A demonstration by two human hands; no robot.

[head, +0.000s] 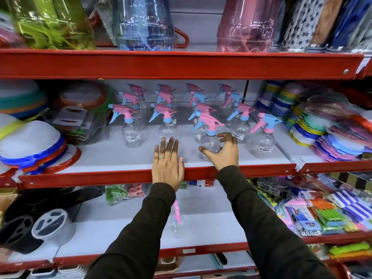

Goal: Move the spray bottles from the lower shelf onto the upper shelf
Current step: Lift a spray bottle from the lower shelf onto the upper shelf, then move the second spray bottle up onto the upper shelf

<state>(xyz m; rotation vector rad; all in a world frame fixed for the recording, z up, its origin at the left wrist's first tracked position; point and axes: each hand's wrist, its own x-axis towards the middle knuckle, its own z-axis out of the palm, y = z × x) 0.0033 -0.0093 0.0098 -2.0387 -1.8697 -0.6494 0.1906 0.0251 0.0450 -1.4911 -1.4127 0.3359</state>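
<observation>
Several clear spray bottles (131, 135) with pink and blue trigger heads stand in rows on the white upper shelf (120, 158). My right hand (225, 156) reaches over the red shelf edge, with thumb and fingers spread loosely around the front spray bottle (210, 141), which stands upright on the shelf. Resting flat on the shelf's front edge, my left hand (167, 168) holds nothing. One more spray bottle (176, 226) lies on the lower shelf (211, 224), partly hidden behind my left sleeve.
Stacked plastic bowls and lids (30, 146) fill the upper shelf's left side, and coloured plates (330, 135) its right. Large tinted bottles (143, 23) stand on the top shelf. Packaged goods (322, 214) and black holders (30, 222) flank the lower shelf.
</observation>
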